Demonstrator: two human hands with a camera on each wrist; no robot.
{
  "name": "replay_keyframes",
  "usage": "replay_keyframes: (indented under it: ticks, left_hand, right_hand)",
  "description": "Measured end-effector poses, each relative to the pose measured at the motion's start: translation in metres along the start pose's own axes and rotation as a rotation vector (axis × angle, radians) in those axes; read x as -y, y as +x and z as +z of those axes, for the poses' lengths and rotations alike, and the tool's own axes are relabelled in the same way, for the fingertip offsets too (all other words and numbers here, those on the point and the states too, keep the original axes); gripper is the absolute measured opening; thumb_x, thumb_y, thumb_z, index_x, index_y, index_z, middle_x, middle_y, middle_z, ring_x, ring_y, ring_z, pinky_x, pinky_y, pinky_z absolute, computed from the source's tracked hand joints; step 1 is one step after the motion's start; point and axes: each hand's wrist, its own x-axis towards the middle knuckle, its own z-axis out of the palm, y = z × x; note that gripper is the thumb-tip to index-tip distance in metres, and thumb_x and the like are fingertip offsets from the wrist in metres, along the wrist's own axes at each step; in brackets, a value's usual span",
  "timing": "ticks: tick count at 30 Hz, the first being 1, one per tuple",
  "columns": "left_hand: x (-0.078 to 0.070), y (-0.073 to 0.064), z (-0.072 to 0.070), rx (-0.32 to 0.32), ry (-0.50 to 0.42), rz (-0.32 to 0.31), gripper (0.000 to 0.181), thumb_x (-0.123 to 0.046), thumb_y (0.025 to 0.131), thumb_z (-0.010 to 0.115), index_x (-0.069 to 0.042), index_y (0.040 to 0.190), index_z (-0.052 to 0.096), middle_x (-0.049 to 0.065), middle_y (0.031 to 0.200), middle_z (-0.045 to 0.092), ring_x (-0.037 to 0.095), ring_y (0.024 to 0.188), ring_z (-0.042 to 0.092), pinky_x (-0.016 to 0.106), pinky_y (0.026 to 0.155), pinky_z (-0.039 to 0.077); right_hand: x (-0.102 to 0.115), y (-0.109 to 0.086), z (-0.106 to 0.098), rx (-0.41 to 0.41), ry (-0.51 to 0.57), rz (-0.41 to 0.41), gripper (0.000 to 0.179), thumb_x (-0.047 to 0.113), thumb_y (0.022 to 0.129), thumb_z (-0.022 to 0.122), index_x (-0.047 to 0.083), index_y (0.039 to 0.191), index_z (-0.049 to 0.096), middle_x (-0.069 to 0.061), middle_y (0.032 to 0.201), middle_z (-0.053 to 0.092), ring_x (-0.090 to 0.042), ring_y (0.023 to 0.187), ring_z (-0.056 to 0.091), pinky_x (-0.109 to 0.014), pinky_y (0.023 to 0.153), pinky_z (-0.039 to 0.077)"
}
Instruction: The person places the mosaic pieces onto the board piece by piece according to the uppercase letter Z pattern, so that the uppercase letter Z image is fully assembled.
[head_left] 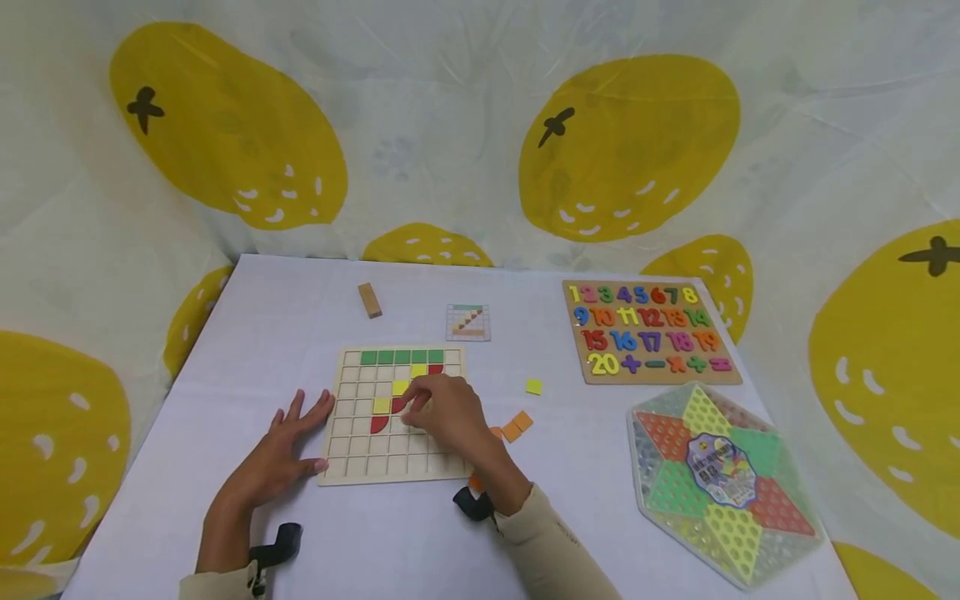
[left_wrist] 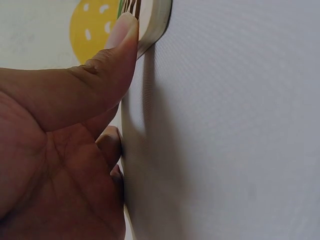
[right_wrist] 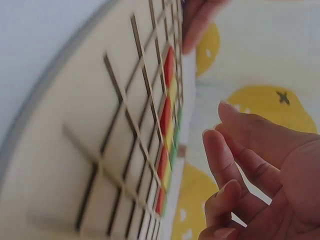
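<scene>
Gridded board (head_left: 357,446) lies on the tabletop (head_left: 375,542), bearing green pieces (head_left: 402,357), yellow pieces (head_left: 382,406) and red pieces (head_left: 379,425). Left hand (head_left: 279,458) is spread at its left edge, thumb touching; forefinger contact appears likely, unconfirmed. Right hand (head_left: 453,414) is above the board, fingers loosely bent, thumb and forefinger tips near one another. Orange pieces (head_left: 513,431) lie to the board's right.

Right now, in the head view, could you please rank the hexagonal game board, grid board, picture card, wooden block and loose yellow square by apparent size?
1. Hexagonal game board
2. Grid board, partly covered by a hand
3. Picture card
4. Wooden block
5. Loose yellow square
</scene>
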Motion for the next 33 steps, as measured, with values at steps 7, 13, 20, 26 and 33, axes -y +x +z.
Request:
replay_keyframes:
  ticks: [7,13,20,26,33]
  left_hand:
    - [0.001,0.000,0.001,-0.010,-0.003,0.022,0.111,-0.004,0.075,0.090,-0.022,0.167,0.033,0.012,0.178,0.019,0.042,0.166,-0.011,0.075,0.128,-0.008]
    - [0.000,-0.001,0.000,-0.006,-0.011,0.032,0.110,-0.004,0.074,0.090,-0.020,0.167,0.033,0.012,0.177,0.019,0.041,0.167,-0.011,0.072,0.130,-0.010]
    - [0.001,-0.001,0.000,-0.007,-0.020,0.041,0.110,-0.005,0.073,0.091,-0.018,0.167,0.034,0.014,0.176,0.021,0.043,0.166,-0.009,0.071,0.130,-0.009]
    - [0.001,0.000,0.000,-0.007,-0.015,0.047,0.111,-0.005,0.073,0.091,-0.019,0.167,0.034,0.014,0.176,0.022,0.043,0.166,-0.009,0.069,0.131,-0.009]
    - [0.000,-0.001,-0.001,-0.005,-0.005,0.040,0.110,-0.006,0.073,0.091,-0.019,0.167,0.034,0.014,0.176,0.022,0.043,0.167,-0.008,0.069,0.132,-0.008]
  right_hand:
    - [-0.021,-0.007,-0.033,-0.071,0.034,0.070,0.023,0.021,0.088,0.087,0.021,0.110,0.080,0.008,0.084,0.071,-0.020,0.091,0.061,-0.030,0.069,0.047]
    - [-0.048,-0.010,-0.059,-0.144,0.042,0.147,0.023,0.019,0.087,0.088,0.022,0.108,0.079,0.008,0.085,0.072,-0.021,0.076,0.056,-0.029,0.063,0.045]
    - [-0.089,-0.013,-0.085,-0.205,0.028,0.257,0.028,0.019,0.088,0.088,0.019,0.114,0.078,-0.002,0.106,0.074,-0.023,0.091,0.059,-0.034,0.079,0.055]
    - [-0.118,-0.014,-0.098,-0.233,-0.023,0.339,0.029,0.017,0.088,0.088,0.016,0.115,0.078,-0.009,0.115,0.073,-0.028,0.104,0.061,-0.044,0.092,0.056]
    - [-0.131,-0.011,-0.101,-0.203,-0.086,0.423,0.022,0.016,0.087,0.087,0.013,0.107,0.078,-0.010,0.108,0.072,-0.030,0.104,0.062,-0.046,0.092,0.058]
